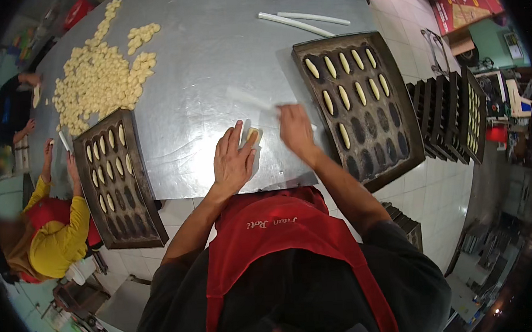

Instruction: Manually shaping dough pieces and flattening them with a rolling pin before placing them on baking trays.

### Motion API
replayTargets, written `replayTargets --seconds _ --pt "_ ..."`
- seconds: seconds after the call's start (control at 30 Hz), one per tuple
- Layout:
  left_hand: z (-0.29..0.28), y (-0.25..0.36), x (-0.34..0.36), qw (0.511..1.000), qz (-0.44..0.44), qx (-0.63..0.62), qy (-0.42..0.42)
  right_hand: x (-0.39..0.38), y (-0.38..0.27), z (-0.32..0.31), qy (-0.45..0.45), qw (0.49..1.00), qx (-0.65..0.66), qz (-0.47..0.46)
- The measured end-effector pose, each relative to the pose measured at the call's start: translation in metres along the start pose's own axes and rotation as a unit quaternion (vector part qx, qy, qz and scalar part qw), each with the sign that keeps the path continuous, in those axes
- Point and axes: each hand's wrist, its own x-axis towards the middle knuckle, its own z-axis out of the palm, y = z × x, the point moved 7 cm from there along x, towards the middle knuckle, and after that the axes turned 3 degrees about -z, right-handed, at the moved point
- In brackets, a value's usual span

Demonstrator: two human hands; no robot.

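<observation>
My left hand point(232, 159) lies on the metal table with its fingers stretched out. A small flattened piece of dough point(252, 134) is at its thumb and forefinger, partly covered by them. Just to the right, my right hand point(295, 129) is closed round a thin white rolling pin point(246, 99), which is smeared by motion and slants across the table. Beside my right arm a dark moulded baking pan point(368, 187) holds long slim dough rolls point(344, 135) in its upper hollows; the lower hollows are bare.
Many small dough balls point(99, 82) are heaped at the far left. Two white rods point(294, 24) lie at the back right. A co-worker in yellow sleeves point(63, 242) stands left, near another partly filled pan point(137, 238). Stacked pans point(442, 115) stand at the right.
</observation>
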Motion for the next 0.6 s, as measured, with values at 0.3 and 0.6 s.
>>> replayTargets --seconds 0.3,0.6 --pt "0.008 -0.069 0.058 0.983 -0.1 0.146 0.052 0.031 -0.052 -0.004 0.021 0.987 0.113 -0.116" --pt "0.051 0.01 -0.059 0.994 -0.01 -0.047 -0.1 -0.032 0.002 -0.003 -0.018 0.993 0.073 0.093"
